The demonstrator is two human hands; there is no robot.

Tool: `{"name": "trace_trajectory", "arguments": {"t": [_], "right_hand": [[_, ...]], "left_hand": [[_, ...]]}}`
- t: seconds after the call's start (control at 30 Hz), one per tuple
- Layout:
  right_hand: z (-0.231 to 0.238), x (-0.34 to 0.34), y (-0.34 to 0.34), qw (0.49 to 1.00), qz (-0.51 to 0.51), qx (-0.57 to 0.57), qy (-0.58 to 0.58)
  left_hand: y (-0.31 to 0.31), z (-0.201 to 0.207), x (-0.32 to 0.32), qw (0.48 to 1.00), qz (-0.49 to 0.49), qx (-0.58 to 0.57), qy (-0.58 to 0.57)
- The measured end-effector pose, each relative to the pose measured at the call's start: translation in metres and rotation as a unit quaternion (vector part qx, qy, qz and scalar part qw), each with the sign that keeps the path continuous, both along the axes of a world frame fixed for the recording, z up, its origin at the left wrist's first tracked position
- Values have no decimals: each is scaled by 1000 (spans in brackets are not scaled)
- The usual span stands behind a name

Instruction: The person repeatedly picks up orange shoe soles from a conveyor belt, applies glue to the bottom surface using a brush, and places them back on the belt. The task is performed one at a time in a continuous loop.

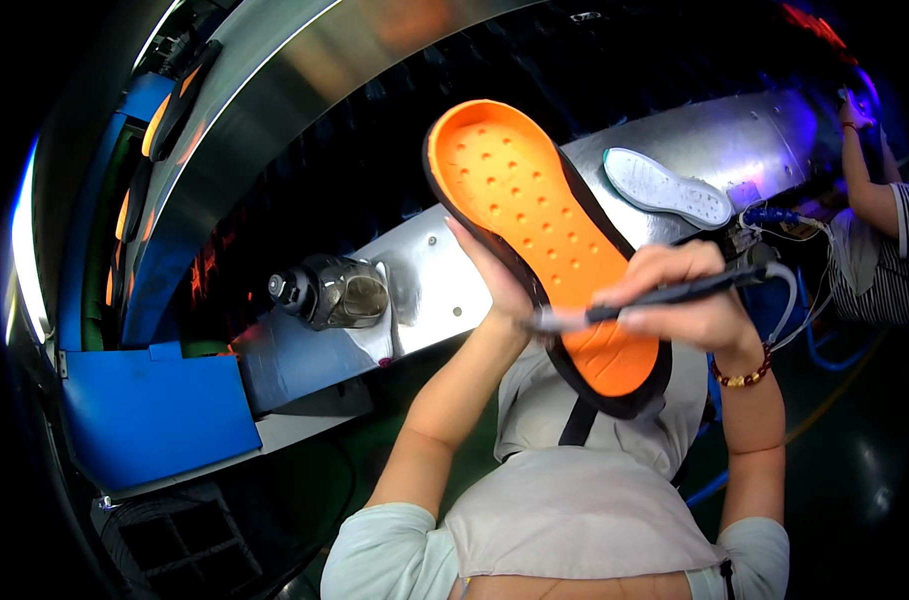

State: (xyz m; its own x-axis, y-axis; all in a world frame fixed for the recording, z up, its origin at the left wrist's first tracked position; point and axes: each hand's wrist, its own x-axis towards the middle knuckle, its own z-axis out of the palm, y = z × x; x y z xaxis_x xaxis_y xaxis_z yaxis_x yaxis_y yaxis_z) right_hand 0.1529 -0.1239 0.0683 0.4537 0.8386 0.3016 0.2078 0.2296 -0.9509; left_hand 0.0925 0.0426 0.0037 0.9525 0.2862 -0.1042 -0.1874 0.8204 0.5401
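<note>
My left hand [489, 272] supports a shoe sole [540, 205] from its left side, some of the fingers hidden beneath. The sole has an orange, dimpled inner face and a black rim, and it is tilted above my lap. In my right hand [689, 300] is a slim black brush [709, 288] with a pale tube at its back end, gripped like a pen. The brush crosses over the narrow part of the sole, and its blurred tip is at the rim near my left wrist. Whether the bristles touch the rim, I cannot tell.
A metal bench [434, 280] runs across, bearing a white sole [664, 188], a dark transparent bottle [349, 293] and a white cloth [376, 340]. Left are a blue machine housing [159, 415] and several orange-and-black soles [164, 125]. Another person's arm [867, 195] appears far right.
</note>
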Motion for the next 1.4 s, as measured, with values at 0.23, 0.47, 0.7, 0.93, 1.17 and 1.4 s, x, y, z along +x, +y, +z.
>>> {"name": "trace_trajectory", "arguments": {"t": [0.23, 0.47, 0.7, 0.93, 1.17, 1.4], "right_hand": [[-4, -6, -3, 999, 7, -31, -3], [-10, -5, -12, 998, -39, -51, -12], [-22, -1, -24, 997, -71, -24, 37], [-29, -4, -40, 990, -96, -34, 100], [-44, 1, -38, 984, 9, 71, 162], [-36, -26, -15, 896, -38, 153, 415]], "left_hand": [[17, 4, 9, 991, 106, 68, -36], [28, 9, 19, 985, 122, 99, -69], [24, 40, 20, 972, 171, 152, -51], [38, 37, 18, 976, 154, 140, -66], [48, 42, 27, 981, 60, 90, -159], [3, 38, -13, 959, -90, -20, -267]]}}
